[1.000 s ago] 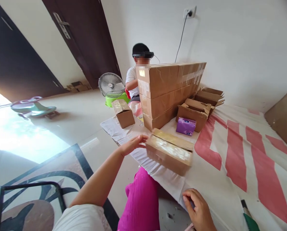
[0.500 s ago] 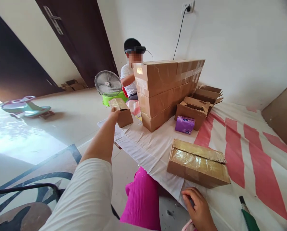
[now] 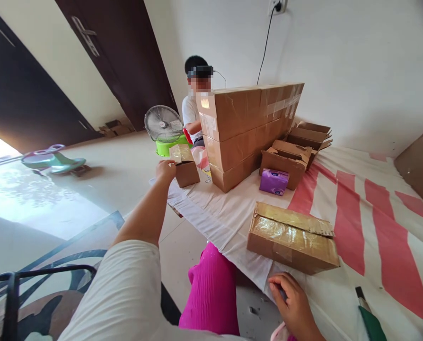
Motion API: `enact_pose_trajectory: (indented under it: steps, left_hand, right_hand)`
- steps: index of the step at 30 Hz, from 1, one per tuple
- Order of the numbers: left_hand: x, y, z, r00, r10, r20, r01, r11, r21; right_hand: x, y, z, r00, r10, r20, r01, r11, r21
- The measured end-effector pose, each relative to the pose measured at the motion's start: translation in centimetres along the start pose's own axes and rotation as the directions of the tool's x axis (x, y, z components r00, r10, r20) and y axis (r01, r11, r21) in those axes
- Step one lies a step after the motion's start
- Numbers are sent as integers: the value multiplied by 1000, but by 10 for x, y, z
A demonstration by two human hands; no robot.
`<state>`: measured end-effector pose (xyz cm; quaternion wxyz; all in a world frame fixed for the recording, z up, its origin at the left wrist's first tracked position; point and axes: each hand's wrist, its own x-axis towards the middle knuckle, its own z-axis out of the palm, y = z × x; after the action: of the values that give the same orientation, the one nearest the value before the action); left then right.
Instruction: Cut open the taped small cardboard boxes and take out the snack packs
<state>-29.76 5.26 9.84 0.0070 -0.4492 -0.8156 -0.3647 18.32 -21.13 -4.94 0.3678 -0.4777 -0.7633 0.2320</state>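
Note:
My left hand [image 3: 165, 171] is stretched far forward at the left side of a small taped cardboard box [image 3: 188, 174]. Its loosely bent fingertips are at the box's upper edge, not wrapped round it. The box stands on the table's far left corner. My right hand [image 3: 292, 303] rests at the near table edge, fingers loosely curled, thumb apart, nothing visible in it. Just beyond it lies a longer cardboard box [image 3: 293, 239] with shiny tape along its top. Right of that hand is a green-handled tool [image 3: 371, 322], partly cut off by the frame.
A wall of stacked cardboard boxes [image 3: 240, 135] stands mid-table. To its right are opened boxes [image 3: 286, 158] and a purple box [image 3: 274, 182]. Behind the stack sits another person [image 3: 191, 113], beside a fan [image 3: 163, 124]. A chair [image 3: 48, 279] is at lower left.
My left hand has drawn back a little to the left from the small box's top. That box sits slightly further right. My right hand stays in place; the view has shifted slightly.

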Motion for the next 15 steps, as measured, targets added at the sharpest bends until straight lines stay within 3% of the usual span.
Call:
enact_pose_trajectory:
  steps: [7,15]
  left_hand:
    - [-1,16,4,992,86,88,-103,969,224]
    - [-20,28,2,961,270,66,-276,901,334]
  right_hand:
    - [-1,-1,-1,1000,9,-14,-9,1000,5]
    - [0,-5,-3,1000,4,-5,-4,1000,25]
